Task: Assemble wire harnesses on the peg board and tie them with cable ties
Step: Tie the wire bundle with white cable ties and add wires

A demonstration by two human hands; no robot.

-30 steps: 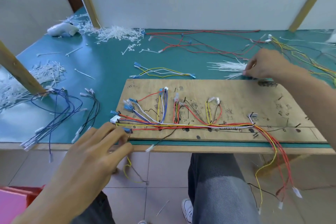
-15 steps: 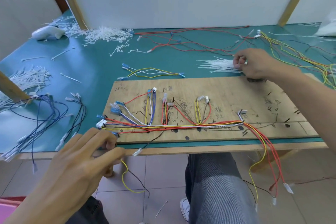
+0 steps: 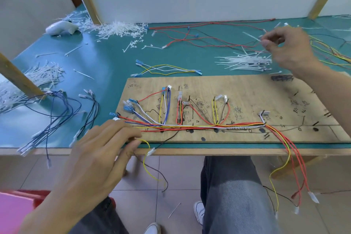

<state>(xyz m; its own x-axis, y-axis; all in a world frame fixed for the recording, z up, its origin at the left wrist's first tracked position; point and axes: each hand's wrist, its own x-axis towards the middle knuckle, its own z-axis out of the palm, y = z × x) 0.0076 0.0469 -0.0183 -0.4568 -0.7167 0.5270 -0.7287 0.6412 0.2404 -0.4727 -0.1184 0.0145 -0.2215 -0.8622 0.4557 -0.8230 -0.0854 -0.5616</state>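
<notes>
A wooden peg board lies on the green table near its front edge. A wire harness of red, yellow, white and blue wires runs along its lower part, with loose ends hanging off the right front. My left hand rests at the board's left front corner, fingers on the wire ends there. My right hand is raised above a pile of white cable ties behind the board and pinches one white cable tie between thumb and fingers.
A small yellow-white wire set lies behind the board. Blue and black wires lie at the left, red wires at the back, yellow ones at the far right. Cut tie scraps heap at the back left beside a white tool.
My right hand has lifted off the cable tie pile, up and to the right, with one tie pinched. My left hand has stayed at the board's left corner.
</notes>
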